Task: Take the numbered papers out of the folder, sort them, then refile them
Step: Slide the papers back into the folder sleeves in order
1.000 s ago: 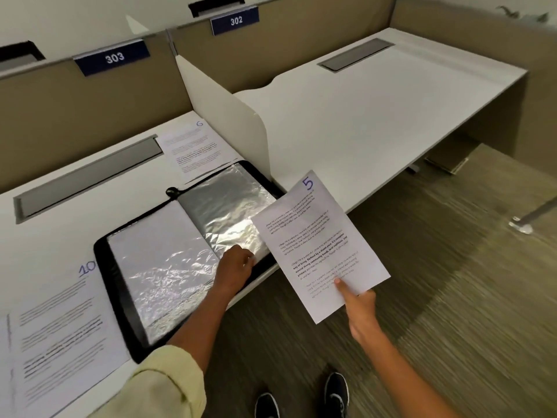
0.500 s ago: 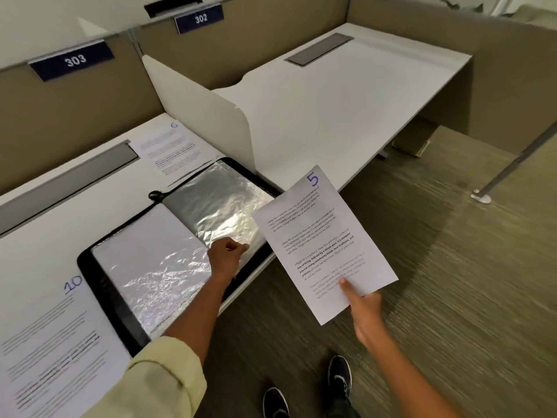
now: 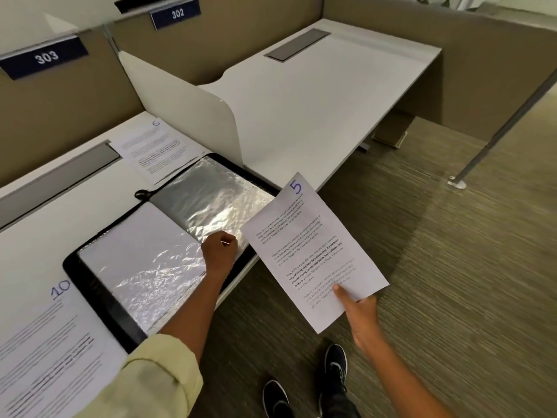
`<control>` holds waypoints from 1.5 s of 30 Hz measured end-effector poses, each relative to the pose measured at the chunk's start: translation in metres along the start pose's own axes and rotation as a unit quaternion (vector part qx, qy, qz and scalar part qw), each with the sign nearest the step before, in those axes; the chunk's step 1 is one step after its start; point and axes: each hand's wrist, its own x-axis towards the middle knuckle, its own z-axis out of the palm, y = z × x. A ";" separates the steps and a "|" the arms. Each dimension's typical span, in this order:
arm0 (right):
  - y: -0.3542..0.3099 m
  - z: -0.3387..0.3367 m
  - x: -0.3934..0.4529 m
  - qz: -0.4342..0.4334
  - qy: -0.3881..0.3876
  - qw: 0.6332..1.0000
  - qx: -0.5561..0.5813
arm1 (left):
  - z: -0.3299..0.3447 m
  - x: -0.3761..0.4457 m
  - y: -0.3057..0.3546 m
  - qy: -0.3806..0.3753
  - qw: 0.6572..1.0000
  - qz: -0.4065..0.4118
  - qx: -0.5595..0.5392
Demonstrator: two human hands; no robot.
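My left hand [image 3: 219,251] is curling tighter at the near edge of the open black folder's [image 3: 99,292] crinkled clear plastic sleeve [image 3: 211,203], its fingers now bunched where a second ago they lay looser. My right hand [image 3: 360,312] is lifting the white printed paper marked 5 [image 3: 313,251] slightly higher and closer to the folder.

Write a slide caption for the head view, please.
Right hand holds paper 5; left hand grips a sleeve of the open folder.
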 end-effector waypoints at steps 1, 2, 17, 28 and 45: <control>0.001 0.000 -0.002 -0.001 0.001 1.000 -0.003 | 0.002 -0.001 0.000 0.013 1.000 0.009 0.005; 0.002 0.000 -0.003 -0.004 0.001 1.000 -0.005 | 0.003 -0.003 0.001 0.024 1.000 0.018 0.010; 0.009 0.001 -0.020 -0.020 -0.018 0.999 -0.040 | 0.008 -0.023 -0.001 0.096 0.988 0.108 0.045; 0.018 0.008 -0.027 0.006 -0.074 0.995 -0.061 | 0.019 -0.012 0.004 0.017 0.995 0.085 0.043; -0.053 -0.003 0.024 0.048 -0.101 0.992 -0.060 | 0.015 0.004 -0.002 -0.091 0.991 0.056 0.077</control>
